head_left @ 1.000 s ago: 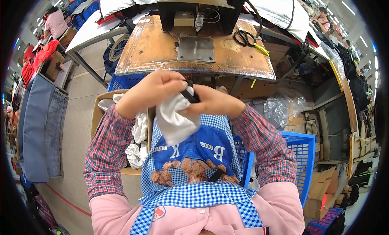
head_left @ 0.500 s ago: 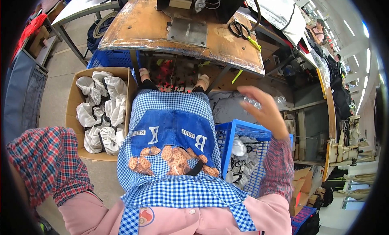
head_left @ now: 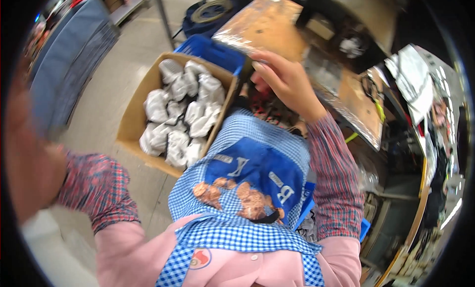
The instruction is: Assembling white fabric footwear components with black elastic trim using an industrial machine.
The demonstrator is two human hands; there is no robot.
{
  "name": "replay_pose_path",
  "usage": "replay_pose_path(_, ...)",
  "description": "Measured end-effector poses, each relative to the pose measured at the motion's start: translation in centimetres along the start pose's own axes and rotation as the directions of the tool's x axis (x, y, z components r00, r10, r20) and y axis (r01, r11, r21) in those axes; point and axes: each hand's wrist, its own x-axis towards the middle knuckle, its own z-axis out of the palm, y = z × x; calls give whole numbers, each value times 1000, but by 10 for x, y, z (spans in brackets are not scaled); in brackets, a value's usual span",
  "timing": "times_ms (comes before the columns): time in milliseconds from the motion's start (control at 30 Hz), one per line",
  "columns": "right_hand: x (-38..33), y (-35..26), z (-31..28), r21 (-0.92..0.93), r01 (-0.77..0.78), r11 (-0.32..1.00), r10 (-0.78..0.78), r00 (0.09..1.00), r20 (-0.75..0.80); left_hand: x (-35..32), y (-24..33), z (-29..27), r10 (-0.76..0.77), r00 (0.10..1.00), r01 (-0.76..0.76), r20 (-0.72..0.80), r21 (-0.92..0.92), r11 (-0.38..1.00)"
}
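My right hand is raised over the gap between the cardboard box and the wooden table. Its thumb and fingers come together in a pinch; whatever lies between them, if anything, is too small to make out. To its left, the open cardboard box holds several white fabric bundles with black bands. My left hand is close to the camera at the far left, smeared by motion, so its fingers cannot be read. A checked sleeve covers each forearm.
The worn wooden table carries a metal plate and a dark machine. A blue crate stands behind the box. Another blue crate, partly hidden by my right arm, holds white pieces. Grey-blue panels stand at left.
The view has swung left, so the box and table appear farther right. My right hand has moved left from above the right-hand crate toward the box. My left forearm has shifted and the hand has come into view.
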Motion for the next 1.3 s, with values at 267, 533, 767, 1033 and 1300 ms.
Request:
replay_pose_path(267, -100, -34, 22, -14, -415, 910, 395, 874, -283, -207, -197, -118, -941, 274, 618, -197, 786, 16)
replay_pose_path(533, -154, -29, 25, 141, -460, 877, 473, 771, -427, -354, -336, -148, -762, 390, 775, -517, 632, -32)
replay_pose_path(767, -145, -26, 41, 188, -458, 869, 495, 798, -343, -237, -270, -104, -770, 457, 862, -445, 9, 506)
replay_pose_path(1033, -93, -9, 87, 285, -306, 908, 393, 858, -331, -152, -161, 51, -872, 482, 821, 86, -392, 415)
replay_pose_path(1300, -115, -6, 77, -101, -466, 879, 395, 830, -395, -152, -127, 111, -548, 835, 436, 54, 541, 719)
